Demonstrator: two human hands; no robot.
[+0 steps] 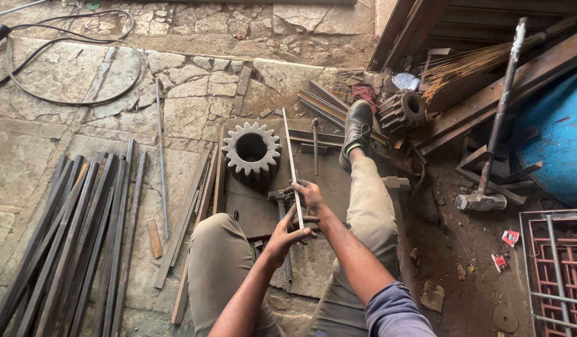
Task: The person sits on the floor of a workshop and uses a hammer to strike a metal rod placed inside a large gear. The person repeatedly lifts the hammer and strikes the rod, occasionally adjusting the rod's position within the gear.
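Two bare hands meet at the middle of the view, seen from above as we sit on a stone floor [64,81] with knees spread. Our left hand [285,236] wraps its fingers around the lower end of a thin metal rod [293,163], clamped on it. Our right hand [311,198] grips the same rod just above, fingers closed about it. The rod runs away from us, slightly tilted to the left, and its far end reaches past a large pale gear [252,151] that lies flat beside it on a dark steel plate [329,181]. A hammer [282,215] lies on the plate under our hands, partly hidden by them. Our right leg stretches forward, its black shoe [356,128] resting near a smaller rusty gear [402,110]. At far left a bundle of dark metal bars [70,243] lies on the floor. To the right a sledgehammer [491,150] stands leaning among scrap, beside a blue drum [560,140], with a reddish metal grille [557,268] in the lower corner.
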